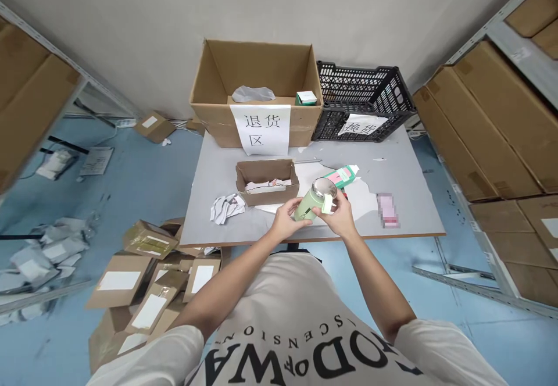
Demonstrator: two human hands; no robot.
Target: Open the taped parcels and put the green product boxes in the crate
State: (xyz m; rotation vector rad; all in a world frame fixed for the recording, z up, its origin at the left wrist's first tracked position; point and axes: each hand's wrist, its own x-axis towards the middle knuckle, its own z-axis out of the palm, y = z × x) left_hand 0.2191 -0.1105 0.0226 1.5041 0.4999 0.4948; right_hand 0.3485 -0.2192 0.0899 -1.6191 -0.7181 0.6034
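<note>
A light green thermos cup [309, 203] with a shiny silver lid and a pale green handle is held tilted over the table's front edge. My left hand [288, 221] grips its lower end, and my right hand [338, 214] closes round the side near the lid and handle. Just behind the cup lies a green and pink product box [342, 175] with a white flap at its end. To the left of the cup stands a small open cardboard box [267, 193] with crumpled paper inside. Crumpled printed paper [227, 208] lies beside that box.
On the table [414, 188], a large cardboard box [218, 121] with a paper sign and a black plastic crate [325, 121] stand at the back. A blurred pink item [387, 210] lies at right. Several cartons [119, 281] are heaped on the floor at left; shelves flank both sides.
</note>
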